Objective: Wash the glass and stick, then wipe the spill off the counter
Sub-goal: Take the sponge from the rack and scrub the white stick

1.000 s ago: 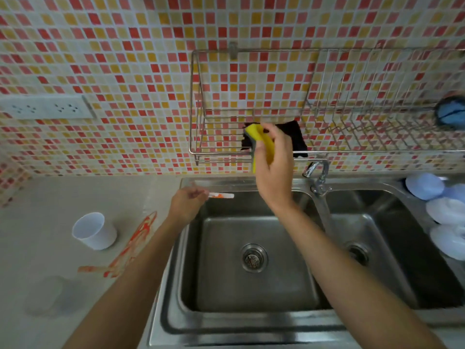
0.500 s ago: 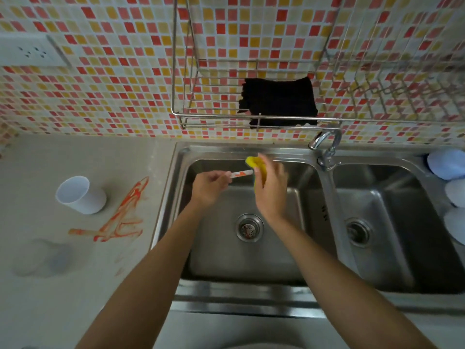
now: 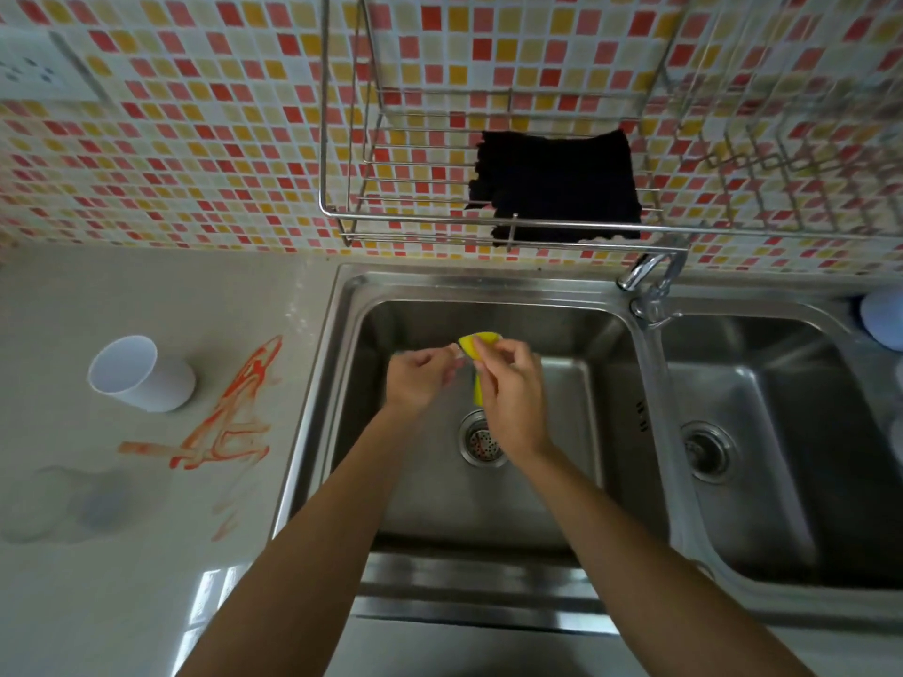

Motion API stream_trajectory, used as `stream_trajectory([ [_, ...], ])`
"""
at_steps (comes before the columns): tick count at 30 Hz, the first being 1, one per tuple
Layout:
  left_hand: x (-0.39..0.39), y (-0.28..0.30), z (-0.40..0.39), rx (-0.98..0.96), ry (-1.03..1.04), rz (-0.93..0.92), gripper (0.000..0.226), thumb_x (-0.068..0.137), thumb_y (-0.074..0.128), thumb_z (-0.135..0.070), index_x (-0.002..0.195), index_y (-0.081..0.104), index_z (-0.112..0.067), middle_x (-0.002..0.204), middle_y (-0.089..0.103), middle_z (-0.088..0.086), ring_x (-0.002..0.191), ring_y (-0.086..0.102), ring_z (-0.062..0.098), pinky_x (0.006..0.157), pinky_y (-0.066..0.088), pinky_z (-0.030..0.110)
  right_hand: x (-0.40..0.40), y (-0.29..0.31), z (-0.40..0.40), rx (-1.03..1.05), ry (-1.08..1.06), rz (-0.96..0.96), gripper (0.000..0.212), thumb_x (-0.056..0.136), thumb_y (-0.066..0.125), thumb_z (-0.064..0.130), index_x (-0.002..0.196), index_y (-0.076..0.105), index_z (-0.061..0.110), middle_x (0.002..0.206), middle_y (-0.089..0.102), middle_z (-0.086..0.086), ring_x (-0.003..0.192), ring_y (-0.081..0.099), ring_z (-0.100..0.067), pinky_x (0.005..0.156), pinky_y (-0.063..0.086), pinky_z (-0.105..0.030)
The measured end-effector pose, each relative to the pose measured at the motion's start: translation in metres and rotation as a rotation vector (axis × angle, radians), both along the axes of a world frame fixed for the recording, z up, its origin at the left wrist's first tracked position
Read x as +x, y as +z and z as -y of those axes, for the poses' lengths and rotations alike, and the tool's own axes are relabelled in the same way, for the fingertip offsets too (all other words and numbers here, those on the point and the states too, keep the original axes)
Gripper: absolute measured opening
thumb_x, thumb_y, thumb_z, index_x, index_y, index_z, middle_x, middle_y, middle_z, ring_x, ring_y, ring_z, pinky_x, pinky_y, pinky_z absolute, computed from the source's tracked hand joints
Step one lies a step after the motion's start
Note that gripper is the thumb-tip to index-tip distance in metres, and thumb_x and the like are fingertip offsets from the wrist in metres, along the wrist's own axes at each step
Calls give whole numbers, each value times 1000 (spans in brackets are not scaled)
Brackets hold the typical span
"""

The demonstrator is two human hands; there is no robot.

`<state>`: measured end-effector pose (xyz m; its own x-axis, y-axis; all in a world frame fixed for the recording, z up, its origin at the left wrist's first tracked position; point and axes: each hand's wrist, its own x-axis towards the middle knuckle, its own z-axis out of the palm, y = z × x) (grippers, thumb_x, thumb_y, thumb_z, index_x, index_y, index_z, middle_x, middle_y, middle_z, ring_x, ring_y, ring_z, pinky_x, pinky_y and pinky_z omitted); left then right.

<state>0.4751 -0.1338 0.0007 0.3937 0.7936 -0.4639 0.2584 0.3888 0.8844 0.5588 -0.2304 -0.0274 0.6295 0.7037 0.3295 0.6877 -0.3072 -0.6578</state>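
While the left hand [image 3: 419,378] pinches the stick [image 3: 458,354], the right hand [image 3: 510,383] grips a sponge [image 3: 475,345] against it.

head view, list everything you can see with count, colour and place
cup: 1, white, on counter left of sink
spill: 1, orange-red smear, counter beside cup
sponge: 1, yellow, in right hand over left basin
stick: 1, mostly hidden, between the hands
cloth: 1, black, on wire rack
wire rack: 1, metal, on tiled wall
faucet: 1, chrome, between basins
sink: 1, steel, double basin
outlet: 1, white, wall upper left
left hand: holds stick
right hand: grips sponge
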Motion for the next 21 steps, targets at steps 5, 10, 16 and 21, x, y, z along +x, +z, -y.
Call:
stream_trajectory([
  [5, -1, -2, -1, -3, 6, 8, 20, 89, 66, -14, 79, 71, 3, 71, 61, 12, 63, 51, 16, 67, 42, 29, -5, 3, 2, -60, 45, -122, 31, 94, 52, 12, 121, 65, 20, 117, 53, -13, 108, 49, -26, 90, 39, -24],
  [10, 0, 0, -3, 75, -38, 8, 19, 89, 68, -19, 73, 72, -8, 78, 67, 15, 66, 53, 12, 70, 43, 28, 9, 4, 1, -65, -110, -50, 29, 92, 57, 13, 118, 68, 19, 107, 57, -11, 98, 54, -29, 83, 39, -21],
  [16, 5, 0, -5, 162, -56, 26, 18, 89, 65, -9, 86, 72, 8, 56, 62, -11, 53, 49, -5, 61, 42, 14, 7, 11, -2, -27, -25, 79, 34, 87, 60, 9, 118, 70, 20, 102, 60, -11, 90, 56, -31, 74, 53, -34],
  [21, 1, 6, 1, 230, -103, 89, 12, 90, 64, -7, 92, 74, 0, 62, 69, -13, 62, 59, -7, 65, 48, 12, 0, 15, -1, -47, 23, 112, 35, 89, 53, 16, 119, 69, 20, 101, 59, -10, 89, 55, -28, 74, 51, -31],
])
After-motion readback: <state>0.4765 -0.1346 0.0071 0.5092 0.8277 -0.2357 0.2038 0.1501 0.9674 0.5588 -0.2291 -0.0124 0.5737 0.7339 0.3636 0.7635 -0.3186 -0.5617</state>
